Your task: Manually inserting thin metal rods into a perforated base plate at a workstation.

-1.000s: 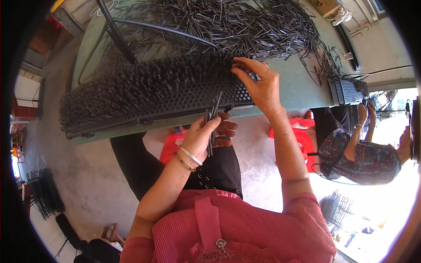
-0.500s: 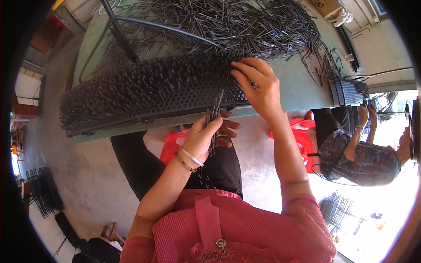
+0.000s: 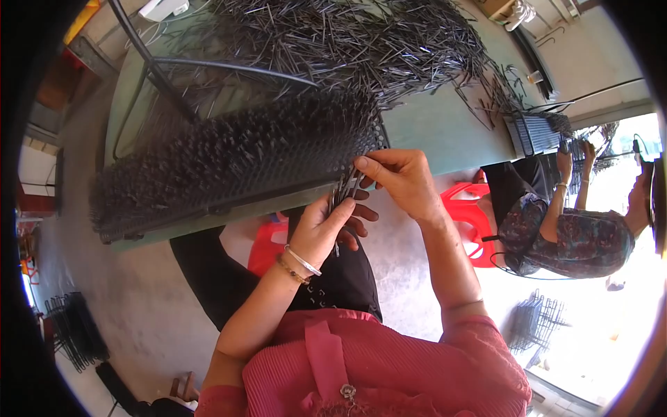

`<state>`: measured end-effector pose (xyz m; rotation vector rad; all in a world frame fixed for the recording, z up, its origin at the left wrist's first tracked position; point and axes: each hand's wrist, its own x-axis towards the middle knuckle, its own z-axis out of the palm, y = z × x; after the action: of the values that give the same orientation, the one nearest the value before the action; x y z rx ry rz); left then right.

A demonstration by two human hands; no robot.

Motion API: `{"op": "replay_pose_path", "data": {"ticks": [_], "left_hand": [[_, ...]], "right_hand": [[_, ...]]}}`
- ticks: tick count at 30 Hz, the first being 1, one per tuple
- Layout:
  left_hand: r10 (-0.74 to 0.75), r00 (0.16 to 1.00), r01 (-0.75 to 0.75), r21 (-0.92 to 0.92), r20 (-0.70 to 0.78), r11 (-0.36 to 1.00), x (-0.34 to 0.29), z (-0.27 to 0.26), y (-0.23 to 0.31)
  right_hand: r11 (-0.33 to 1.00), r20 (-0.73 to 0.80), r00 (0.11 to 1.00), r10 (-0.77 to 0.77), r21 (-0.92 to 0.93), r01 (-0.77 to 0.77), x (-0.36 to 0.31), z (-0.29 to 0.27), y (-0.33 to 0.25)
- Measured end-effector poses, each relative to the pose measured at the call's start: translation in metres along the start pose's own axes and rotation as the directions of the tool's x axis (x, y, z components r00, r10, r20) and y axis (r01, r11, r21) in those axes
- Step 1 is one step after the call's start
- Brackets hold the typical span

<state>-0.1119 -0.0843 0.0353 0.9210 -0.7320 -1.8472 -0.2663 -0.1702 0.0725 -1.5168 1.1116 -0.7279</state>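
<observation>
Barely shifted since earlier: right hand still pinches one pin at the bristle mat's right end, near the table's front edge. Left hand stays clenched on a pin bundle. Best seat pins straight, one per hole.

Small hand-assembly workshop, semi-open to daylight. Evidence: long green worktable with a big loose heap of thin dark metal wire pins at the far side; long black grid panel bristling with inserted pins near the table edge. Bare concrete floor. Red plastic stools at the table. Stacked black wire racks on the floor, left. Second seated worker in patterned clothing at right with a similar panel.
</observation>
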Motion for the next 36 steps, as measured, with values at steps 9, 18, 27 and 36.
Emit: {"op": "replay_pose_path", "data": {"ticks": [9,18,27,36], "left_hand": [[-0.053,0.998,0.049,-0.080,-0.044,0.996,0.011,0.001,-0.003],[-0.093,0.994,0.088,-0.092,-0.051,0.992,0.009,0.000,-0.007],[-0.103,0.993,0.093,-0.145,-0.064,0.985,0.008,-0.005,-0.010],[-0.112,0.992,0.103,-0.140,-0.059,0.985,0.006,-0.006,-0.008]], "right_hand": [[0.972,-0.349,0.920,-0.178,0.084,0.220,0.015,-0.029,-0.009],[0.926,-0.432,0.823,-0.370,-0.247,0.286,0.050,-0.046,-0.001],[0.861,-0.419,0.770,-0.480,-0.391,0.324,0.055,-0.037,0.007],[0.770,-0.299,0.775,-0.556,-0.535,0.346,0.050,-0.020,0.021]]}}
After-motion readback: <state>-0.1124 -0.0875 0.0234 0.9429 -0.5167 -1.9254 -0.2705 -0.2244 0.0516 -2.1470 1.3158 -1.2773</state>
